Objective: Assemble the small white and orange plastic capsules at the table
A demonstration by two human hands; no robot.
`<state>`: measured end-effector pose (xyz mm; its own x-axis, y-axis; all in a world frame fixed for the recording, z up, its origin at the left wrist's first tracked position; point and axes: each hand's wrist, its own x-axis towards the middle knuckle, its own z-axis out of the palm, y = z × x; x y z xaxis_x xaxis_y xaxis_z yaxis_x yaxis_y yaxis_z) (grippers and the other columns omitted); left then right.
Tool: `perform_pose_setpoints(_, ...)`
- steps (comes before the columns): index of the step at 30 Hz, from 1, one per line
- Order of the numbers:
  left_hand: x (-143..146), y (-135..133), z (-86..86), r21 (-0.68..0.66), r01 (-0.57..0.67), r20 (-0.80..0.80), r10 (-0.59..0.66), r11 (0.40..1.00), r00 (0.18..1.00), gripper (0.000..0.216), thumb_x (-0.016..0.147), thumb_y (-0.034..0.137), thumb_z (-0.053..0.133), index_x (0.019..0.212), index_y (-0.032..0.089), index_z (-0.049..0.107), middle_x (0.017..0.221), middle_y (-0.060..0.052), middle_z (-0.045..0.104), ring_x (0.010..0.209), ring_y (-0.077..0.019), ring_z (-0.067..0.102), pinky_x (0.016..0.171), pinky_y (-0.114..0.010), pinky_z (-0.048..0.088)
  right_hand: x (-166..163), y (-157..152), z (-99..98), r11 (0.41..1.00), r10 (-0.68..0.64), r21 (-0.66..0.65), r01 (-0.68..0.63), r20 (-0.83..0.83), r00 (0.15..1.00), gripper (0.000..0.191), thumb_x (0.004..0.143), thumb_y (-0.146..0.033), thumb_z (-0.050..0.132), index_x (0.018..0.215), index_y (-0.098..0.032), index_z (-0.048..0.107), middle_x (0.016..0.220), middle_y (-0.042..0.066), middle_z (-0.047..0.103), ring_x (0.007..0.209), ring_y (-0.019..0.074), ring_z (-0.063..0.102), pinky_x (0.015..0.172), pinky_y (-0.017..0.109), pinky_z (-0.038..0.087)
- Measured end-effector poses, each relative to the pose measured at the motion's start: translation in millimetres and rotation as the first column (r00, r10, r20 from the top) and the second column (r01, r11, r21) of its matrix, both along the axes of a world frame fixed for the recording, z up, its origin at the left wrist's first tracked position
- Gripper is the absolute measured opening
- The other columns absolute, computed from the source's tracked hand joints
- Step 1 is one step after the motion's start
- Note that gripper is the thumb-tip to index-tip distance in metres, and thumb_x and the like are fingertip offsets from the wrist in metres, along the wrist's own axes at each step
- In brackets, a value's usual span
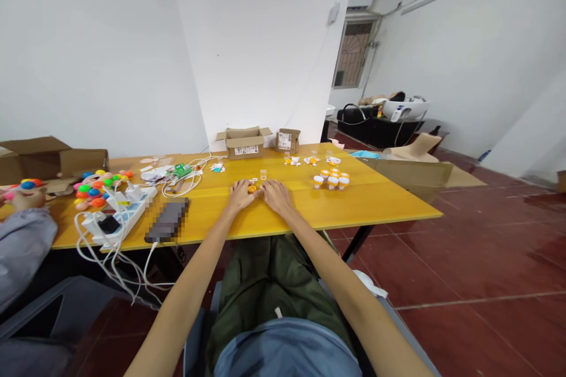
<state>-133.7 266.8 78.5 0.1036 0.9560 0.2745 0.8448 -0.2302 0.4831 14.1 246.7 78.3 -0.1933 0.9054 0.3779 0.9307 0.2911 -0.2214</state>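
My left hand rests at the middle of the table with its fingers closed round a small round orange piece. Close beside it, my right hand is bent, its fingertips pinched near the orange piece on something small and whitish that I cannot make out. Just beyond the hands stands a small clear plastic cup, with a few tiny white pieces to its left. To the right, several small white tubs with orange lids stand in a cluster.
Small white and orange parts lie in groups farther back. Two cardboard boxes stand by the wall. On the left are a phone, a power strip with cables, colourful balls and another person's hand.
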Motion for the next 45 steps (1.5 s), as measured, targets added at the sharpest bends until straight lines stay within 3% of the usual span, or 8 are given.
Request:
perform_pose_setpoints(8,-1.8,2.1,-1.8,0.03,0.023,0.073,-0.025,0.999,0.997,0.034,0.083,0.045,0.067,0.112,0.027,0.069,0.123,-0.007,0.066,0.12,-0.0289,0.054,0.104,-0.042,0.041,1.1,0.7,-1.7,1.0,-0.011,0.014,0.011,-0.004,1.0,0.032,0.096,-0.014,0.041,0.112,-0.021,0.068,0.12,0.014,0.068,0.112,0.0251,0.061,0.095,0.036,0.043)
perform_pose_setpoints(21,-4.8,8.9,-6.6,0.2,0.062,0.225,-0.108,0.978,0.968,0.036,0.077,0.027,0.074,0.113,0.024,0.069,0.119,-0.006,0.065,0.118,-0.0235,0.06,0.108,-0.038,0.044,1.0,3.9,-4.4,1.0,-0.014,0.02,0.014,-0.005,1.0,0.032,0.099,-0.02,0.041,0.113,-0.022,0.069,0.118,0.014,0.069,0.11,0.0253,0.061,0.093,0.036,0.044)
perform_pose_setpoints(29,-14.1,17.0,-8.1,0.212,-0.069,0.396,-0.021,0.975,0.918,0.025,0.087,0.027,0.06,0.109,0.023,0.071,0.116,-0.006,0.069,0.106,-0.0211,0.064,0.101,-0.037,0.05,1.5,8.2,-9.4,0.999,0.002,0.033,-0.002,-0.02,1.0,0.028,0.099,-0.024,0.045,0.114,-0.025,0.069,0.12,0.011,0.068,0.112,0.0246,0.059,0.093,0.036,0.043)
perform_pose_setpoints(37,-9.9,7.7,-3.7,0.051,-0.157,0.274,0.137,0.986,0.952,0.024,0.091,0.037,0.055,0.094,0.023,0.075,0.112,-0.009,0.075,0.119,-0.0307,0.057,0.103,-0.047,0.044,-1.8,4.2,-7.4,0.981,0.164,0.105,-0.165,0.018,0.986,0.03,0.099,-0.025,0.05,0.126,-0.025,0.063,0.129,0.011,0.064,0.118,0.0239,0.055,0.096,0.035,0.041)
perform_pose_setpoints(45,-6.0,-1.2,2.2,0.013,-0.181,0.186,0.175,0.983,0.967,0.028,0.092,0.038,0.05,0.099,0.027,0.075,0.124,-0.01,0.068,0.124,-0.0344,0.051,0.103,-0.052,0.04,-0.8,8.3,-10.7,0.969,0.224,0.092,-0.228,0.046,0.973,0.028,0.101,-0.022,0.045,0.12,-0.025,0.065,0.126,0.009,0.063,0.117,0.0218,0.053,0.094,0.034,0.041)
